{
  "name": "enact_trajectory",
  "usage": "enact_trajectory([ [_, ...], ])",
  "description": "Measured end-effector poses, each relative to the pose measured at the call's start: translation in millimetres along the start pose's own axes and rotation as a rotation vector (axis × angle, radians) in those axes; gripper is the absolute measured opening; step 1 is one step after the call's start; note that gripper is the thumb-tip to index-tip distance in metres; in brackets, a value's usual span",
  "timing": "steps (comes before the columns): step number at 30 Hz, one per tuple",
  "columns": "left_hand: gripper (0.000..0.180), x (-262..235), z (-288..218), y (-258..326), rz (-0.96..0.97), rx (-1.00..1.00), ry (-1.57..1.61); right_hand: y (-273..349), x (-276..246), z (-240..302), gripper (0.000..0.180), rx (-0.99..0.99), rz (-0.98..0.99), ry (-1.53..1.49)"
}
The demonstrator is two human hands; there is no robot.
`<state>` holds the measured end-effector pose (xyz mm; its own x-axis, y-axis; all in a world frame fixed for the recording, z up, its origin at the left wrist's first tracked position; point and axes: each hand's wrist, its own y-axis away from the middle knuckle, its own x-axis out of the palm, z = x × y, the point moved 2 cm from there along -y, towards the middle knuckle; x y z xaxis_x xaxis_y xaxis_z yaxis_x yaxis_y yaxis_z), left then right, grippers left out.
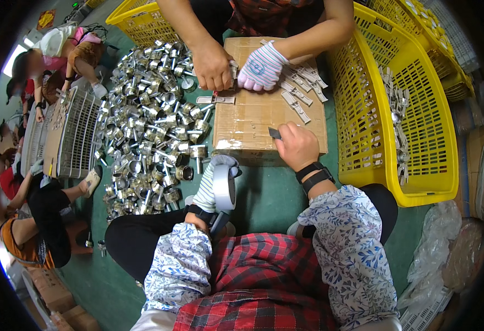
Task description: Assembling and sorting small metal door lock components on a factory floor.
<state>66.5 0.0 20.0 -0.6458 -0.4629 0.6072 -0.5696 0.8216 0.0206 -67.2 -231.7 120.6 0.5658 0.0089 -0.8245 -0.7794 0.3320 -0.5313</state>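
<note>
My left hand (205,190), in a striped glove, is closed around a round silvery metal cup (223,187) at the near left of a cardboard box. Its fingers are partly hidden behind the cup. Bare and closed, my right hand (298,147) rests over the box's near right edge. A small flat dark grey blade (274,133) sticks out from its fingers to the left. The cardboard box (247,124) stands between me and a co-worker. Several long white clip-like parts (296,106) lie on it, and another pale clip (220,100) sits near its left edge.
A large heap of shiny metal cups with stems (148,121) covers the green floor (258,190) to the left. Across the box, a co-worker's gloved hand (263,66) and bare hand (211,63) work closely together. A yellow basket (424,187) with metal parts stands right; plastic bags (432,248) lie nearer.
</note>
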Motion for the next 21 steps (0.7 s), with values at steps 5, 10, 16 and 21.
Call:
enact_trajectory([
  [5, 0.026, 4.1, -3.4, 0.2, -0.008, -0.008, -0.016, -0.2, -0.1, -0.5, 0.029, 0.007, 0.003, 0.0],
  [10, 0.026, 3.9, -6.1, 2.2, -0.03, -0.012, -0.023, -0.7, 0.7, 1.4, 0.028, 0.003, 0.002, 0.0],
  [16, 0.027, 8.0, -8.0, 1.3, -0.022, -0.006, -0.057, -0.7, -1.0, -0.1, 0.028, 0.001, 0.003, 0.003],
  [21, 0.026, 9.8, -7.9, 0.9, -0.036, -0.017, -0.073, -0.2, -0.6, -1.2, 0.029, -0.003, 0.002, 0.0],
])
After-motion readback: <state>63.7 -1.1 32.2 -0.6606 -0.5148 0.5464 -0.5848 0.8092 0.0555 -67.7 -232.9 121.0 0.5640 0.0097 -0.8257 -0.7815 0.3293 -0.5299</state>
